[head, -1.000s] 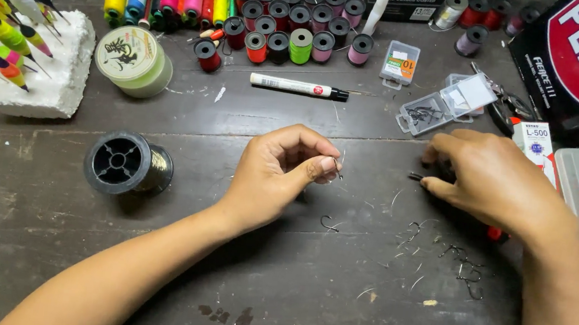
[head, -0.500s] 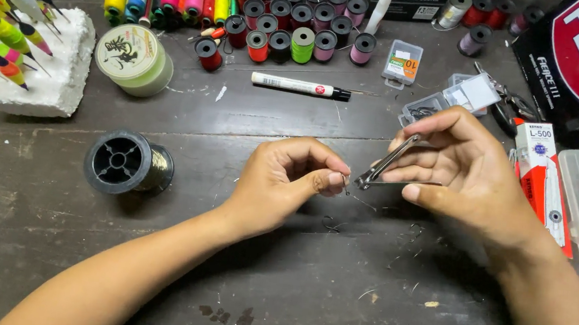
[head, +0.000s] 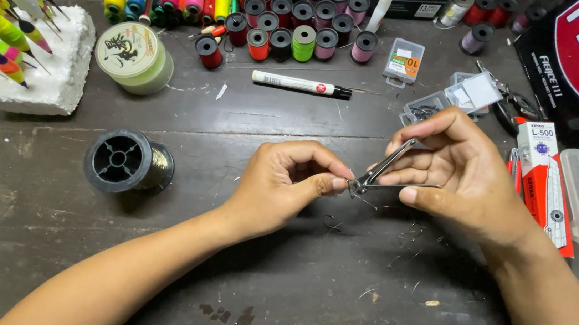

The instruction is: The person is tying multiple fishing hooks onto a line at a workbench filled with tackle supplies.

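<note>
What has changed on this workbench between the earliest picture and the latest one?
The right hand has come up off the table, where it lay over the scraps, now holding a metal clipper whose tip meets the left hand's pinched fingers. The left hand has barely moved. The black spool, pen and thread spools stayed put.

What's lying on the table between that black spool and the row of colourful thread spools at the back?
In the head view, a pale green spool of line sits between the black spool and the thread spools; otherwise bare dark table.
</note>
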